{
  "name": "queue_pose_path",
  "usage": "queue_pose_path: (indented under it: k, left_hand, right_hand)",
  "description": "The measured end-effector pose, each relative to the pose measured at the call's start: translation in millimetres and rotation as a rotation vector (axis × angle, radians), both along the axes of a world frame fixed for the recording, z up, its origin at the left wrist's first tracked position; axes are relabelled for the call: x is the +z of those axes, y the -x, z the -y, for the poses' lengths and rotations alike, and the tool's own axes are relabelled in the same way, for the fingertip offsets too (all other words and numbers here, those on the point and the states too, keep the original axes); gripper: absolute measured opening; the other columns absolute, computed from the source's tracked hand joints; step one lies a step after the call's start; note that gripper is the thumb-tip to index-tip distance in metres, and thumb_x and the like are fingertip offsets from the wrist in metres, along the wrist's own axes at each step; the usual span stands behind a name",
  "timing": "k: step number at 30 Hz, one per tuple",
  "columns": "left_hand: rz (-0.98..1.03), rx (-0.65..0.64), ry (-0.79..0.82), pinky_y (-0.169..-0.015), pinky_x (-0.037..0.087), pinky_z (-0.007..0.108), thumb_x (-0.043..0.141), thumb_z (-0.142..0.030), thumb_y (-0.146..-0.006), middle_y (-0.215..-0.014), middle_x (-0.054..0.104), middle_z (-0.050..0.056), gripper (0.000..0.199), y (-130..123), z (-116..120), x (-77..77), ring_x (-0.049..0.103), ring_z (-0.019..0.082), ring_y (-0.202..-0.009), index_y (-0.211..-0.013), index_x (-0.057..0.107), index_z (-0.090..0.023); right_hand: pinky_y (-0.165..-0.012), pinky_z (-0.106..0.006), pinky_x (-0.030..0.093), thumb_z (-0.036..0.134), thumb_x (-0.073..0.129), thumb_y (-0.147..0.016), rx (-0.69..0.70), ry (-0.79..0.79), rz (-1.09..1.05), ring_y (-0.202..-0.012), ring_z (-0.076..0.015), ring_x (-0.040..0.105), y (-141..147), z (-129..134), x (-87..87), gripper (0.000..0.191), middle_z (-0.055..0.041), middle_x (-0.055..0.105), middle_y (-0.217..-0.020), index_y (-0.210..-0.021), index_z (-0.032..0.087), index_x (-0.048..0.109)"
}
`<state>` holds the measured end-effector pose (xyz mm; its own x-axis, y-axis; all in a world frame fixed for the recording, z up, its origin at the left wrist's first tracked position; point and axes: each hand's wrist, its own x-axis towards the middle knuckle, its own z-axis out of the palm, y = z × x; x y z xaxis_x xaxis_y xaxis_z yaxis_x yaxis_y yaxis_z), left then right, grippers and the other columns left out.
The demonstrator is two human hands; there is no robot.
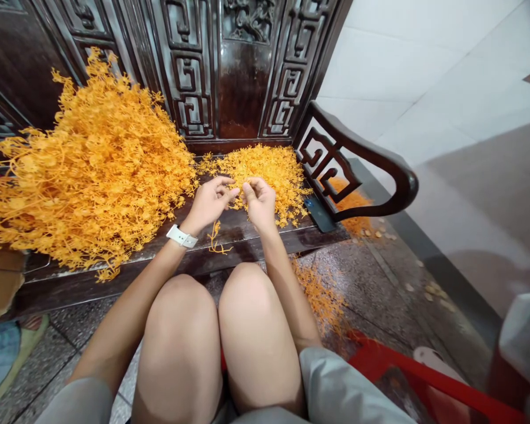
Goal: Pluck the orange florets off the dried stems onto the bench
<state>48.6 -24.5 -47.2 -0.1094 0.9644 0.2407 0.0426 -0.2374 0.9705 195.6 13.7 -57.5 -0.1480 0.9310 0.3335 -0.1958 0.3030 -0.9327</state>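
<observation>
My left hand [214, 201], with a white watch [182, 236] on the wrist, has its fingers curled and the thumb towards the other hand. Close beside it my right hand [260, 204] is closed in a pinch, thumb against forefinger. Whatever lies between the fingertips is too small to make out. Just behind both hands is a low heap of small orange-yellow plastic flower pieces [269, 165]. A much taller pile of orange plastic flower sprigs [110, 153] stands to the left. One loose orange sprig [218, 240] lies on the bench near my left wrist.
The dark carved wooden bench [247, 250] has a curved armrest [380, 159] at the right. A phone [320, 215] lies beside it. More orange pieces [320, 294] are on the floor, near a red plastic stool or chair [393, 359]. A cardboard box [0, 282] is at left.
</observation>
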Motion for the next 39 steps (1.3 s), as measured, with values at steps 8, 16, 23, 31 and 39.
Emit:
queue_pose_path:
  k: [8,16,23,31,39]
  left_hand:
    - [0.115,-0.009,-0.060,-0.063,0.044,0.023,0.090,-0.037,-0.078,-0.087,0.071,0.004,0.029,-5,4,10.6,0.058,0.013,-0.068,-0.096,0.077,-0.018]
    - [0.358,-0.051,0.015,-0.060,0.040,0.019,0.088,-0.019,-0.071,-0.072,0.056,-0.002,0.022,-12,6,10.8,0.049,0.010,-0.064,-0.080,0.068,-0.018]
    - [0.652,-0.186,0.181,-0.057,0.040,0.018,0.074,-0.002,-0.056,-0.065,0.055,-0.003,0.025,-13,6,15.0,0.046,0.008,-0.057,-0.076,0.066,-0.016]
    - [0.711,-0.196,0.120,-0.063,0.045,0.021,0.082,-0.005,-0.053,-0.063,0.059,-0.003,0.029,-22,8,24.4,0.050,0.009,-0.058,-0.075,0.068,-0.018]
    - [0.872,-0.325,0.078,-0.058,0.041,0.022,0.079,-0.003,-0.064,-0.063,0.038,-0.004,0.034,-8,14,33.7,0.041,0.009,-0.058,-0.069,0.049,-0.019]
  right_hand:
    - [-0.063,-0.026,0.041,0.044,0.072,-0.092,0.004,-0.055,0.113,-0.066,-0.0123,0.051,-6,5,6.8,0.028,0.0042,0.055,-0.074,-0.085,0.022,0.056]
    - [-0.051,-0.023,0.035,0.032,0.080,-0.081,0.137,0.153,-0.134,-0.053,-0.0090,0.049,-3,10,13.2,0.029,0.0066,0.055,-0.069,-0.082,0.022,0.053]
    - [-0.052,-0.021,0.033,0.007,0.075,-0.061,0.369,0.425,-0.521,-0.056,-0.0079,0.041,-1,18,18.4,0.036,0.0063,0.053,-0.071,-0.078,0.022,0.047]
    - [-0.052,-0.023,0.030,0.009,0.078,-0.059,0.297,0.408,-0.657,-0.057,-0.0095,0.037,5,29,25.9,0.037,0.0037,0.058,-0.078,-0.077,0.023,0.048]
    - [-0.046,-0.020,0.035,0.006,0.082,-0.068,0.367,0.112,-0.912,-0.055,-0.0113,0.033,-27,25,52.0,0.036,0.0040,0.046,-0.069,-0.085,0.026,0.057]
